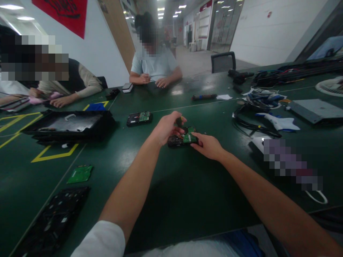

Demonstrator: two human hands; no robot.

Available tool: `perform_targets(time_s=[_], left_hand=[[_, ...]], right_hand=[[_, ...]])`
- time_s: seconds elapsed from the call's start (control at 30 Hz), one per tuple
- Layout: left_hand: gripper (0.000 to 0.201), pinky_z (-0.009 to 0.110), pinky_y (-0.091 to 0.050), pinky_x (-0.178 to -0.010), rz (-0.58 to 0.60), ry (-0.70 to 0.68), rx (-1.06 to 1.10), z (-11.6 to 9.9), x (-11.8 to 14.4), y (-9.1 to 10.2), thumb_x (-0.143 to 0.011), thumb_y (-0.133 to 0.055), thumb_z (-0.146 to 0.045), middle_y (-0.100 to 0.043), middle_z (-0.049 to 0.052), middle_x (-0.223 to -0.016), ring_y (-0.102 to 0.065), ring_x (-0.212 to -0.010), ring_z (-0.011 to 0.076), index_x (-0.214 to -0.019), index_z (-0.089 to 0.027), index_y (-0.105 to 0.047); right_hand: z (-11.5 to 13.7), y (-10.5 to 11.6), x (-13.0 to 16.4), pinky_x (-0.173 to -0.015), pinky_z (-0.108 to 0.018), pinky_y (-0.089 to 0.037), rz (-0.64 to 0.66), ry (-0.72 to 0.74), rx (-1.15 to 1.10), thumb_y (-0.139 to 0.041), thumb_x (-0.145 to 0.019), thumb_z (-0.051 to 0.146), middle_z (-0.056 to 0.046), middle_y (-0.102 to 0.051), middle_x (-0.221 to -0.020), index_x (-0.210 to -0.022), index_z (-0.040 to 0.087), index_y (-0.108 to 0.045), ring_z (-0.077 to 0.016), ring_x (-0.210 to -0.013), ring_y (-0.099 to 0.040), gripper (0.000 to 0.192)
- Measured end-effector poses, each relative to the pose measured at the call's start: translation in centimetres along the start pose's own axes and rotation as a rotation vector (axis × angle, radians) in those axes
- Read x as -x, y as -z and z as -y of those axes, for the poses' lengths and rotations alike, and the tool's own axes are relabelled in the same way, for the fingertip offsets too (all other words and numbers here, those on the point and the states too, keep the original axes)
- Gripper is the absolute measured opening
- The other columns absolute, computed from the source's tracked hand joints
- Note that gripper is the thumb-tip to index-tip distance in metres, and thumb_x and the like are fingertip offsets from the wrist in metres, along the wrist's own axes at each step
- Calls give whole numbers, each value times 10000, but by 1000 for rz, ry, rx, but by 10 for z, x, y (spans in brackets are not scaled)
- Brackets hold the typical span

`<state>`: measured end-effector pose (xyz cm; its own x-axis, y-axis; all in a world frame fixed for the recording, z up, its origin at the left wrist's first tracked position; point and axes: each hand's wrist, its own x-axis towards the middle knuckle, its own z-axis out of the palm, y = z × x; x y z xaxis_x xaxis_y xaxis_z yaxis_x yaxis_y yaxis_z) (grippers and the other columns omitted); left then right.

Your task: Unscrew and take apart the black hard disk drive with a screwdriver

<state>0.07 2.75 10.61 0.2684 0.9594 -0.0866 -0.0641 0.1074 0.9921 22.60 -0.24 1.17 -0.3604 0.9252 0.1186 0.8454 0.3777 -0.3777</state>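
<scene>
Steadying a black rectangular device with an exposed green circuit board [189, 138] at the centre of the frame, we have our right hand [210, 145] closed on its right end, thumb across the top. Our left hand [169, 129] curls over the device's far left part, thumb and fingers drawn together on a small dark object [179, 122] (too blurred to name, though a yellowish bit shows at its top). Whether the device lies fully flat on the smooth dark green tabletop [174, 189] we cannot tell. Should our right hold slacken, a sideways push from the left could make the device swivel or skid; should our left fingers slip, the dark object might scrape the board. Anything tiny that dropped would be hard for us to spot against so dark a surface. Beyond our left wrist, a similar black device with a green board [139, 118] sits well apart.
</scene>
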Motion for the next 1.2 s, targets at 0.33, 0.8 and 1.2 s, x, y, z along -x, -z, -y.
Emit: perform_targets(time_s=[0.33,0.8,1.2], left_hand=[[236,250,-521,-521,64,68,120,0,2,-2,-930,-614,-409,-765,113,-958,-707,-605,166,-979,-178,-616],[266,253,-511,-522,57,96,93,-1,2,-1,-923,-597,-433,-757,109,-943,-684,-605,156,-948,-171,-635],[267,257,-511,-521,91,96,107,0,1,0,-914,-599,-432,-758,114,-963,-708,-627,174,-958,-171,-634]], right_hand=[[2,2,1,-674,-312,-377,8,8,14,-664,-1024,407,-27,-742,-938,-1553,258,-557,-194,-779,-645,560],[3,2,1,-661,-306,-354,4,8,28,-660,-1026,419,-26,-743,-920,-1530,257,-567,-192,-765,-643,537],[1,0,1,-671,-302,-352,-9,11,21,-663,-1033,410,-21,-731,-916,-1541,235,-550,-184,-763,-631,548]])
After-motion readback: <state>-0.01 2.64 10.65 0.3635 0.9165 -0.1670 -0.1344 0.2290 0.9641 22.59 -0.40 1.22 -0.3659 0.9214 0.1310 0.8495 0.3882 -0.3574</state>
